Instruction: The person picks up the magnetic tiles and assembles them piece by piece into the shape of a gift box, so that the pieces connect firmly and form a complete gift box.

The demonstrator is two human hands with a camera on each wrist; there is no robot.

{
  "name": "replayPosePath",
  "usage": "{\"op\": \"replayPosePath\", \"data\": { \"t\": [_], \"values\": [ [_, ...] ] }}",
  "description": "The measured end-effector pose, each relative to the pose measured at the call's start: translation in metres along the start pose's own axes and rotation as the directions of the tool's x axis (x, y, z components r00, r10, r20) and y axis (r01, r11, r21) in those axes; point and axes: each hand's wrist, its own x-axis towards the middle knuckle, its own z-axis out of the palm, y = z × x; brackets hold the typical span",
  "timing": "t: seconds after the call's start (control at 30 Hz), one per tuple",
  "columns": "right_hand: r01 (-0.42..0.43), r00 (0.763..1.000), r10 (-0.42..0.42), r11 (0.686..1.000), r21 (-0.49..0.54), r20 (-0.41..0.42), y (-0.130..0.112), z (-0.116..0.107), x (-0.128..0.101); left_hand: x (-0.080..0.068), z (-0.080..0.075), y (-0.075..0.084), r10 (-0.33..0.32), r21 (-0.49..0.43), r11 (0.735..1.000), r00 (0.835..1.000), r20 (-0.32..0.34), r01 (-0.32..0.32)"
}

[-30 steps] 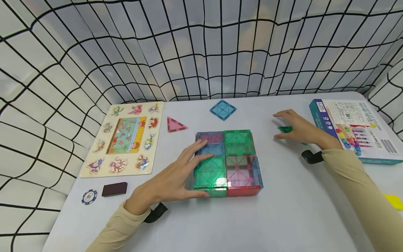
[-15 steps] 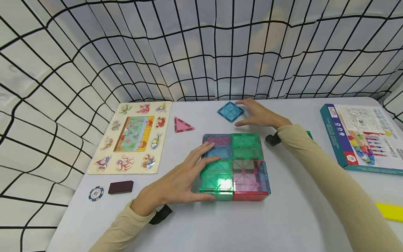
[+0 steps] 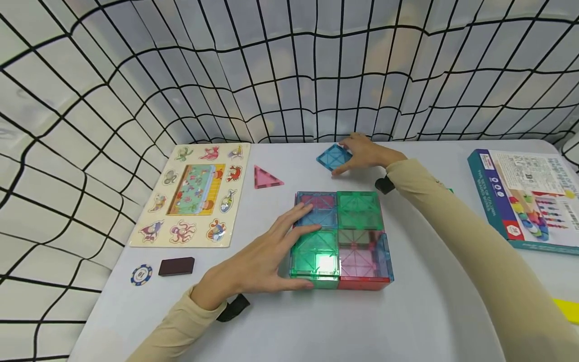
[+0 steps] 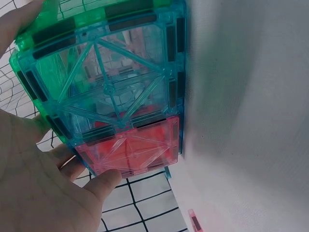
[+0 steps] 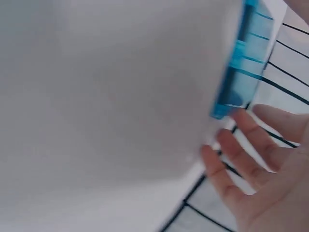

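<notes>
Left grip: fingers straight and spread, laid flat against the left flank and top of the tile block, nothing pinched. Seen from the left wrist view, palm and thumb pressing the block's side, green, clear-blue and pink panels stacked against the white counter.

Far left on the counter: wooden sea-animal puzzle board, flat, just beside the netting wall. Below it, a striped poker chip and a dark brown domino-like slab, side by side, apart from the board. Right of the board, a pink triangle tile, lying flat, alone.

Centre: tile block, a two-by-two of translucent squares, blue-over-pink at back left, green at back right, green at front left, pink with red edge at front right.

Behind the block, near the counter's far edge: blue square tile, its right corner lifted off the counter, pinched by the right grip, thumb beneath and fingers above. From the right wrist view, blurred; blue tile on edge at the fingertips, contact not clear there.

Beige sleeve crossing the counter diagonally toward the lower right, a green sliver peeping behind it. Far right: printed toy box, lying flat. Yellow piece at the right border.
</notes>
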Motion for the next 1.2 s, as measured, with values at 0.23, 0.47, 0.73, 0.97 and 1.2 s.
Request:
{"op": "replayPosePath", "data": {
  "t": [0.23,0.47,0.73,0.97,1.2],
  "values": [
    [-0.036,0.995,0.046,0.993,-0.115,0.088,-0.017,-0.007,0.011,0.000,-0.001,0.001,-0.007,0.001,1.000,1.000,0.002,0.007],
    [-0.017,1.000,0.019,0.997,-0.076,0.024,-0.014,-0.007,0.009,0.001,-0.001,0.002,-0.002,0.009,1.000,1.000,0.001,0.002],
    [0.049,0.996,-0.044,0.997,0.062,-0.073,0.003,-0.007,-0.025,0.000,-0.001,0.001,-0.012,0.009,1.000,1.000,0.008,0.012],
    [0.074,0.973,-0.047,0.991,0.114,-0.225,-0.002,-0.022,-0.095,0.000,0.000,0.001,-0.009,0.019,1.000,1.000,0.004,0.009],
    [0.273,0.915,-0.232,0.958,0.085,-0.330,-0.025,-0.015,-0.177,0.001,0.000,0.003,-0.008,0.034,0.999,1.000,0.003,0.008]
  ]
}}
